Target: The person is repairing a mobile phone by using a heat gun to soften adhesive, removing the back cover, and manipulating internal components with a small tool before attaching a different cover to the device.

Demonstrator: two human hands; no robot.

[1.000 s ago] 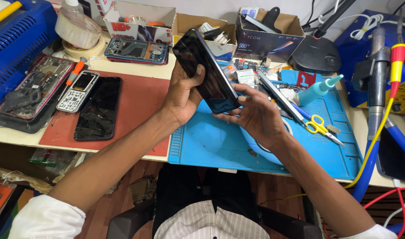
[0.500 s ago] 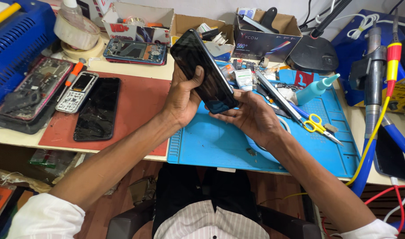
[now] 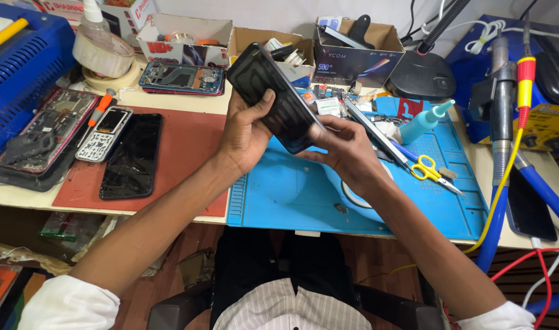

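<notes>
A black smartphone (image 3: 273, 96) is held tilted above the blue work mat (image 3: 292, 195), its top end pointing to the far left. My left hand (image 3: 246, 131) grips its left side, thumb on its face. My right hand (image 3: 347, 150) holds the lower end from the right, fingers under and against the edge.
On the red mat (image 3: 188, 143) lie a dark screen panel (image 3: 133, 156) and a small keypad phone (image 3: 103, 131). An opened phone frame (image 3: 181, 77), cardboard boxes (image 3: 185, 36), tape rolls (image 3: 101, 55), yellow scissors (image 3: 431, 171), a teal bottle (image 3: 423, 121) and soldering tools (image 3: 503, 104) surround the mats.
Both hands have shifted the phone slightly; my right hand has moved up along its lower end. The bench items are unchanged.
</notes>
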